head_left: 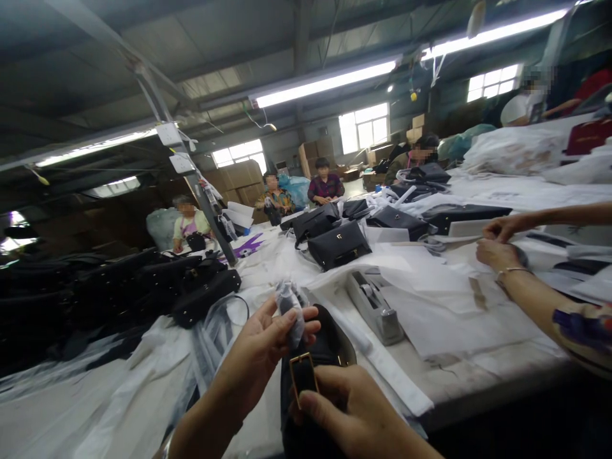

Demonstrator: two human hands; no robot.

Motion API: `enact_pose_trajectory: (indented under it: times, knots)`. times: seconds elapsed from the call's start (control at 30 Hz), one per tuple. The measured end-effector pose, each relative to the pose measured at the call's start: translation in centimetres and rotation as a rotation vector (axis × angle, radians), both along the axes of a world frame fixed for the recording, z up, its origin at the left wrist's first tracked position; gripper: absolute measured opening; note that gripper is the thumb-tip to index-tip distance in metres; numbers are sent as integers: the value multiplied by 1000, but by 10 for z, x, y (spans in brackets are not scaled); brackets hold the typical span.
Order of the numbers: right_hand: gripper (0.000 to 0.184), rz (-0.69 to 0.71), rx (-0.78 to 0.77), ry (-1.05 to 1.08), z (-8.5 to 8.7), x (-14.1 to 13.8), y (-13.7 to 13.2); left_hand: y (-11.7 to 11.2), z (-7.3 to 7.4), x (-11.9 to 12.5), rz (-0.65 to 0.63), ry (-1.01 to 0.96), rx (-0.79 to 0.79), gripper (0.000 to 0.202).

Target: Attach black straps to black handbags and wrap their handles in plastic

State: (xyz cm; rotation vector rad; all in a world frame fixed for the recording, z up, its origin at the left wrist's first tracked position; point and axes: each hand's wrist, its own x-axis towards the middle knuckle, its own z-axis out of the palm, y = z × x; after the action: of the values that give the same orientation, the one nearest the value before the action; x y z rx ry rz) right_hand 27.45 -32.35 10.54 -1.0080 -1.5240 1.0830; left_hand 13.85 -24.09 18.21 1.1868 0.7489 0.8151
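Observation:
My left hand pinches a crumpled wad of clear wrapping between thumb and fingers, just above a black handbag at the table's near edge. My right hand is closed on the bag's strap, its thumb beside a gold rectangular buckle. The lower part of the bag is hidden behind my right hand.
A grey tape dispenser sits just right of the bag on white paper sheets. Several black handbags lie further back and piled at left. A co-worker's hands work at right; other people sit at the far end.

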Motion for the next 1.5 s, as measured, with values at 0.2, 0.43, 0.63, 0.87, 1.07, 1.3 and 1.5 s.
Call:
enact_pose_trajectory:
  times: [0.2, 0.43, 0.63, 0.87, 1.07, 1.3, 1.5]
  knots:
    - [32, -86, 79, 67, -8, -16, 4, -4, 9, -1, 9, -9, -58, 23]
    - [37, -122, 126, 137, -14, -17, 4, -17, 2, -6, 18, 174, -75, 39]
    - [45, -98, 140, 368, -14, -10, 11, -18, 6, -14, 67, 194, -35, 44]
    - [27, -310, 195, 238, 7, -5, 18, -19, 5, -15, 43, 219, 76, 45]
    - [15, -573, 416, 143, 2, -7, 12, -25, 3, -11, 61, 171, 46, 46]
    - [27, -579, 247, 222, -9, -7, 2, -36, 2, -8, 30, 140, 51, 40]
    - [32, -394, 286, 195, -5, -3, -9, -25, 3, -4, 30, 196, 127, 30]
